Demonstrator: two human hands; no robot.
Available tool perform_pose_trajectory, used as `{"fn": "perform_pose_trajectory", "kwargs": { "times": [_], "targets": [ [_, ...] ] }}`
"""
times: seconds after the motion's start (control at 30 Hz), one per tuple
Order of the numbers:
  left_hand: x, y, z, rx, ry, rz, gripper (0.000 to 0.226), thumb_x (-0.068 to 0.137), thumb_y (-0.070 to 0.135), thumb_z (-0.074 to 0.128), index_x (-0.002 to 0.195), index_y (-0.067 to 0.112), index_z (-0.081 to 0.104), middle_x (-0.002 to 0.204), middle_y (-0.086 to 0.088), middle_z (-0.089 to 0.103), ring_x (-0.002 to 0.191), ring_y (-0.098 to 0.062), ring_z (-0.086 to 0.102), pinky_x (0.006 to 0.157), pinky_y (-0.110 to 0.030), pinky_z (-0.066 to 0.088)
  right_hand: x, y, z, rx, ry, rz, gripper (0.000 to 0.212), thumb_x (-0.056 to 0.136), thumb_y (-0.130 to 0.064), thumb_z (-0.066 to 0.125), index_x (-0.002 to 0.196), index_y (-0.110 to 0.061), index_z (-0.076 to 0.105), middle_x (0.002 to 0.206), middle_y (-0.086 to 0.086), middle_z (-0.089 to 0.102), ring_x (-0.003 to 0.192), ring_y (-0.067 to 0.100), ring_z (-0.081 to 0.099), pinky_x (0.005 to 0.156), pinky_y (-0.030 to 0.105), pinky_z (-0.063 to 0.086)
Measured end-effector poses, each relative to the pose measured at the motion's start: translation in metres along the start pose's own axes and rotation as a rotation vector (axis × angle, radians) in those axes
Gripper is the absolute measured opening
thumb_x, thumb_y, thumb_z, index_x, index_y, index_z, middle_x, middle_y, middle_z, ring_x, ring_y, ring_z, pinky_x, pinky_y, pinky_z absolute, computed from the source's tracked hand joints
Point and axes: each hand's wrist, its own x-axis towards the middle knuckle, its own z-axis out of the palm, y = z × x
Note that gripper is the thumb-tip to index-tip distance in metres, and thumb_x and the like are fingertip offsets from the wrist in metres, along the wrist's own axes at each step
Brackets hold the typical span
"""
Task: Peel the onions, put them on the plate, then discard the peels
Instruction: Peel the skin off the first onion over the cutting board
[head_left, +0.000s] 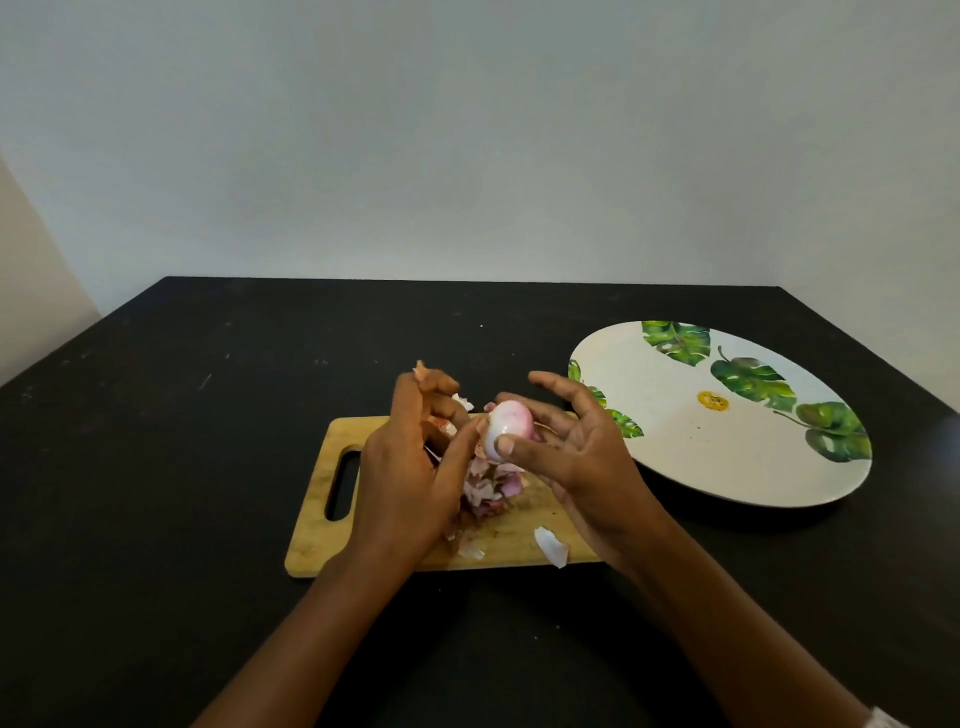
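Note:
A small pink-white peeled onion is held above the wooden cutting board. My right hand pinches it between thumb and fingers, with the index finger raised. My left hand touches the onion's left side with its thumb, and its curled fingers hold pieces of papery peel. A heap of pink and white peels lies on the board under the hands. The white plate with green leaf prints stands to the right and holds no onions.
Loose peel pieces lie near the board's front edge. The black table runs out to the left and front. A pale wall stands behind the table's far edge.

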Motion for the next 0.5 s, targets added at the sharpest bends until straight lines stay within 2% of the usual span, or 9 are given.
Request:
{"fn": "perform_pose_trajectory", "kwargs": {
  "times": [0.03, 0.1, 0.17, 0.3, 0.4, 0.5],
  "targets": [
    [-0.0005, -0.0011, 0.0007, -0.007, 0.003, -0.002, 0.024, 0.088, 0.02, 0.063, 0.107, 0.023, 0.048, 0.083, 0.016, 0.06, 0.078, -0.001, 0.062, 0.062, -0.012, 0.05, 0.0002, 0.0004, 0.0004, -0.001, 0.011, -0.001, 0.072, 0.056, -0.023, 0.082, 0.119, -0.033, 0.051, 0.116, -0.002, 0.067, 0.108, 0.021, 0.065, 0.094, 0.044, 0.053],
    [-0.0003, 0.0008, 0.0003, -0.008, 0.012, 0.007, 0.021, 0.09, 0.027, 0.059, 0.109, 0.025, 0.049, 0.086, 0.018, 0.06, 0.083, 0.002, 0.062, 0.063, -0.01, 0.048, -0.0001, -0.001, 0.0006, 0.029, 0.023, 0.008, 0.07, 0.054, -0.023, 0.082, 0.117, -0.034, 0.052, 0.115, -0.003, 0.065, 0.109, 0.023, 0.064, 0.094, 0.044, 0.053],
    [0.0002, 0.0004, -0.0007, 0.012, 0.003, -0.001, 0.018, 0.09, 0.042, 0.05, 0.1, 0.027, 0.052, 0.082, 0.018, 0.06, 0.08, 0.001, 0.061, 0.059, -0.01, 0.047, -0.0001, -0.0025, -0.0005, 0.063, 0.013, 0.021, 0.072, 0.054, -0.02, 0.085, 0.118, -0.032, 0.053, 0.113, -0.002, 0.066, 0.11, 0.026, 0.064, 0.093, 0.044, 0.054],
    [-0.0006, -0.0034, -0.0017, 0.118, -0.083, 0.011, 0.038, 0.088, 0.055, 0.038, 0.08, 0.021, 0.052, 0.065, 0.007, 0.058, 0.061, -0.01, 0.058, 0.048, -0.023, 0.045, 0.0003, -0.0036, -0.0025, 0.08, -0.048, 0.033, 0.072, 0.056, -0.01, 0.084, 0.117, -0.031, 0.054, 0.107, -0.002, 0.071, 0.107, 0.028, 0.066, 0.088, 0.044, 0.056],
    [-0.0006, -0.0035, -0.0007, 0.111, -0.144, 0.05, 0.034, 0.093, 0.045, 0.036, 0.075, 0.021, 0.052, 0.059, 0.011, 0.052, 0.059, -0.009, 0.054, 0.048, -0.017, 0.04, -0.0006, -0.0047, -0.0019, 0.044, -0.079, 0.024, 0.071, 0.056, -0.012, 0.082, 0.118, -0.032, 0.053, 0.111, 0.002, 0.07, 0.106, 0.027, 0.066, 0.09, 0.047, 0.054],
    [0.0012, -0.0045, -0.0006, 0.196, -0.16, 0.052, 0.021, 0.095, 0.028, 0.045, 0.075, 0.024, 0.049, 0.057, 0.014, 0.048, 0.058, -0.008, 0.052, 0.048, -0.015, 0.037, -0.0013, -0.005, -0.0009, -0.02, -0.073, 0.018, 0.075, 0.056, -0.015, 0.086, 0.12, -0.032, 0.051, 0.114, 0.003, 0.069, 0.106, 0.026, 0.067, 0.091, 0.049, 0.054]
  ]
}}
